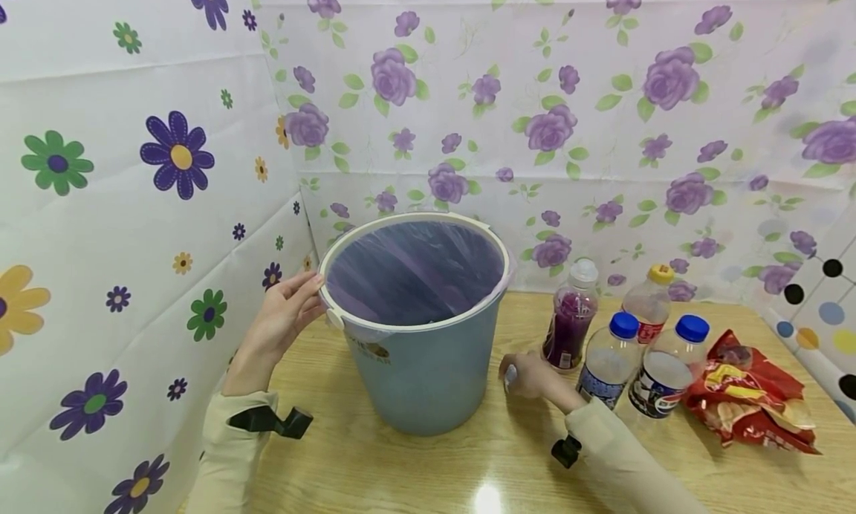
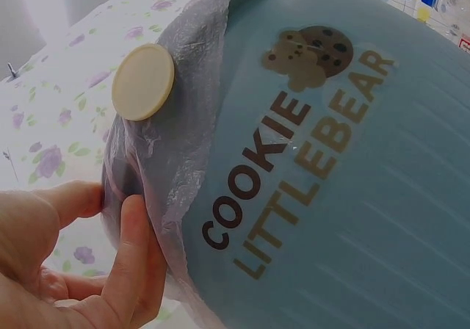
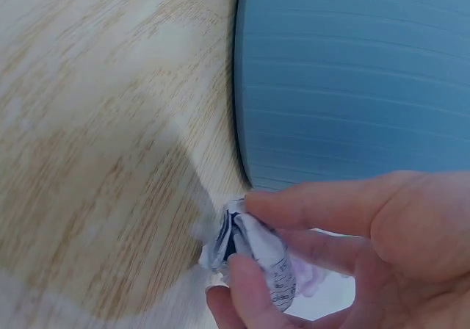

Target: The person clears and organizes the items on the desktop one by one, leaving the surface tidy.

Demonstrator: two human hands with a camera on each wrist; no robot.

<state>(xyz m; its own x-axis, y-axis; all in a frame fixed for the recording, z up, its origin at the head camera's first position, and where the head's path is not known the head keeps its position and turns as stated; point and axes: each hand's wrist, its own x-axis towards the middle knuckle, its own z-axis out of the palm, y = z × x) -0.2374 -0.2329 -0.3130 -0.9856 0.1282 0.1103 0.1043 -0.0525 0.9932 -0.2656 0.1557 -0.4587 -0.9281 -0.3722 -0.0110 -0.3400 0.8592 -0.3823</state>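
Observation:
A blue trash bin with a cream rim stands upright on the wooden table, lined with a thin translucent plastic bag. At the bin's left side my left hand pinches the bag-covered rim between thumb and fingers, beside a round cream knob. Low by the bin's right side, my right hand holds a crumpled piece of printed paper between thumb and fingertips, close over the table. From the head view, the bottom inside the bin is hidden in shadow.
Right of the bin stand a bottle of purple drink, two blue-capped bottles and a yellow-capped bottle. A red snack bag lies at the far right. Flowered sheets enclose the table behind and at left.

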